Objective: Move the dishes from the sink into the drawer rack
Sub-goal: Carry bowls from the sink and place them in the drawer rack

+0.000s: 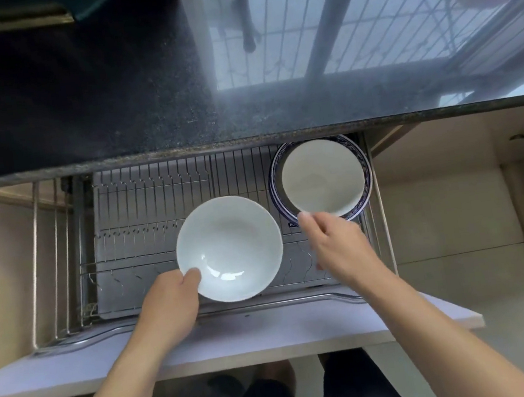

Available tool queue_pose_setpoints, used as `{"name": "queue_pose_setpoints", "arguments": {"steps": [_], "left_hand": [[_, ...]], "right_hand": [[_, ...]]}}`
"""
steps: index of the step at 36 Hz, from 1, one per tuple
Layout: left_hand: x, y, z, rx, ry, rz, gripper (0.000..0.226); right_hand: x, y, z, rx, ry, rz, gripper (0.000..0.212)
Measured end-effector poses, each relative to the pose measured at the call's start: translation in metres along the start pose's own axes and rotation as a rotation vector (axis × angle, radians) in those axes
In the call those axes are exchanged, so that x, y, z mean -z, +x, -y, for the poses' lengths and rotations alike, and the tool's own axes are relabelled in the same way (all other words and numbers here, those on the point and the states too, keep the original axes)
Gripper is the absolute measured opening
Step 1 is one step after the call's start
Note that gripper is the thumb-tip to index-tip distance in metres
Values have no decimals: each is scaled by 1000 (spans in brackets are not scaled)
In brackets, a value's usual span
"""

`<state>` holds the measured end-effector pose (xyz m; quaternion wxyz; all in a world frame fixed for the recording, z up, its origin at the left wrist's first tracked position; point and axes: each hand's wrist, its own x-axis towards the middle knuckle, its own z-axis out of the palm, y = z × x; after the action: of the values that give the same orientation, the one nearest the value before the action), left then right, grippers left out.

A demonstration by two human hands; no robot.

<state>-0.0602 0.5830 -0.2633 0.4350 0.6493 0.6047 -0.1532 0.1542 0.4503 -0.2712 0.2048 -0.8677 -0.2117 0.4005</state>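
Note:
The pulled-out drawer rack [156,204] of steel wire lies below the dark counter edge. My left hand [173,295] grips the near-left rim of a large white bowl [230,245], held over the rack's middle. At the rack's right end a small cream plate [322,179] lies on a blue-rimmed plate [276,196]. My right hand [335,239] pinches the near rim of the cream plate, thumb on top; its other fingers are hidden below. The sink is out of view.
A dark speckled counter [112,117] runs across above the drawer. The white drawer front [238,339] juts toward me, with the wire rail [47,257] on the rack's left. Beige cabinet walls [437,209] flank both sides. My legs show below.

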Motion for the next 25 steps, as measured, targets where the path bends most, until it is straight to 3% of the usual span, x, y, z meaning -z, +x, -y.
{"name": "queue_pose_setpoints", "arguments": {"steps": [3,10,14,19,25], "left_hand": [[5,-16,-21,-67,-19,65,41],[-22,-29,-66,-222,-181,200,55],[-41,-9,-67,-168,-204,206,57],[-56,14,-36,-81,-34,226,37],[-55,33,-1,57,4,222,24]], "right_hand": [[-8,-12,12,46,23,143,49],[31,-3,-5,-17,53,-170,29],[51,14,-21,-148,23,-215,26],[66,44,-29,-205,-58,-228,15],[58,69,-25,-248,-22,-220,19]]}}
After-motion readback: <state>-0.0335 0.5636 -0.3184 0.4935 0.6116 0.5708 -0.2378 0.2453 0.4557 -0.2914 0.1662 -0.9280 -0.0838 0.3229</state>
